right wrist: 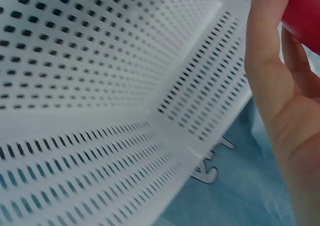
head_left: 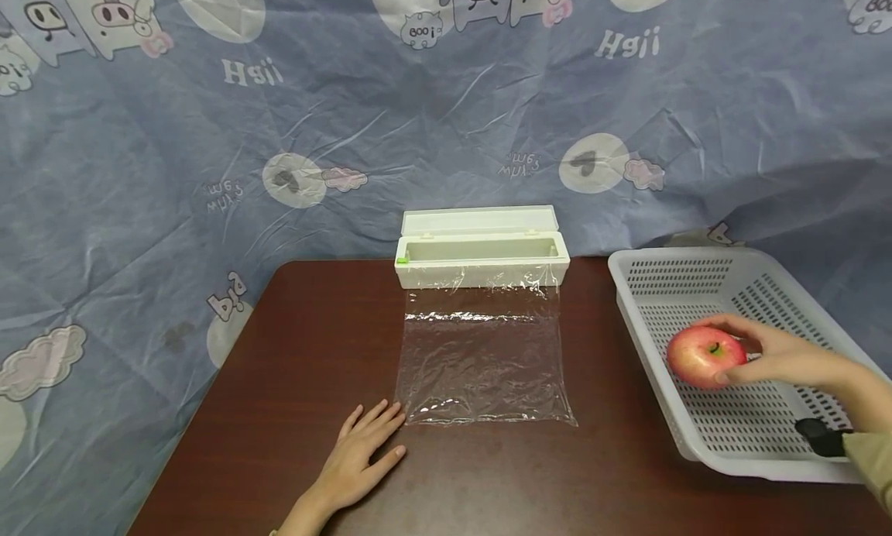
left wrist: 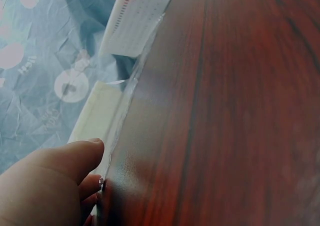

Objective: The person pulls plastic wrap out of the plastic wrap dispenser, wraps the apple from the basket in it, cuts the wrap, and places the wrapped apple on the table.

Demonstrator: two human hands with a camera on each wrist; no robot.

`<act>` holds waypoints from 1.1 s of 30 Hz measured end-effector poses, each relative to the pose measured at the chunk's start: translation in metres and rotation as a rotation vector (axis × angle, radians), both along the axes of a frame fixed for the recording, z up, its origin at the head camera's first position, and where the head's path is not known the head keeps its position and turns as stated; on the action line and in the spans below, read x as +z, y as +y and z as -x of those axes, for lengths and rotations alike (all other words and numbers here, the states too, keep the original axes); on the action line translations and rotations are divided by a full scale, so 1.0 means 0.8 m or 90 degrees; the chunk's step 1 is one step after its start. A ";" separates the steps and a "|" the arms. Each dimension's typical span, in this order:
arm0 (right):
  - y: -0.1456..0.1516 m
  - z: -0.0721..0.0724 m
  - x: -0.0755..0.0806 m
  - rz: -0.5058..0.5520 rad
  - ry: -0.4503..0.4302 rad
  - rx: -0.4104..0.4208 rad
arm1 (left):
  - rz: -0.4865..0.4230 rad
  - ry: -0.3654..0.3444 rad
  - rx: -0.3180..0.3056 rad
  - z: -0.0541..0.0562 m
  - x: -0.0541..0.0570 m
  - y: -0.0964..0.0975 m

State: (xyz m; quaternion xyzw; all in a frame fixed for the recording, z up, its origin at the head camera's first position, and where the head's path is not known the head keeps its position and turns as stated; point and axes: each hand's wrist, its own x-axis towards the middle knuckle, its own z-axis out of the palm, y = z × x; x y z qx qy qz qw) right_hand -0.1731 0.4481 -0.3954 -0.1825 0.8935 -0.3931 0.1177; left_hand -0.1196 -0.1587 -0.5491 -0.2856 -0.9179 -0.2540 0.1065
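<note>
In the head view my right hand (head_left: 780, 354) grips a red apple (head_left: 705, 357) over the white perforated basket (head_left: 686, 435) at the right, thumb on the near side and fingers round the far side. The right wrist view shows part of the apple (right wrist: 306, 16) at its upper right corner. My left hand (head_left: 358, 455) rests on the table with its fingers spread, fingertips right at the near left corner of a sheet of cling film (head_left: 484, 365). The film runs from a white dispenser box (head_left: 481, 276), whose lid (head_left: 481, 221) stands raised, and lies spread towards me.
The brown table (head_left: 307, 350) has its left edge slanting towards the lower left. Behind it hangs a blue printed cloth (head_left: 418, 133). A black strap (head_left: 822, 437) sits at the right wrist, overlapping the basket's near side in the head view.
</note>
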 end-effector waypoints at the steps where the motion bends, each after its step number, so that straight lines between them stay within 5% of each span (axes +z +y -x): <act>1: -0.001 -0.001 0.004 -0.004 0.002 -0.005 | -0.001 -0.003 0.001 0.000 0.000 0.000; 8: -0.009 -0.005 0.027 0.017 0.029 -0.001 | -0.005 -0.010 0.002 0.001 0.001 0.000; 18: -0.036 -0.006 0.060 0.090 0.045 0.088 | -0.008 -0.021 0.006 -0.001 0.003 -0.001; 33: -0.114 0.004 0.097 0.058 0.084 0.146 | -0.011 -0.022 0.004 -0.002 0.002 -0.001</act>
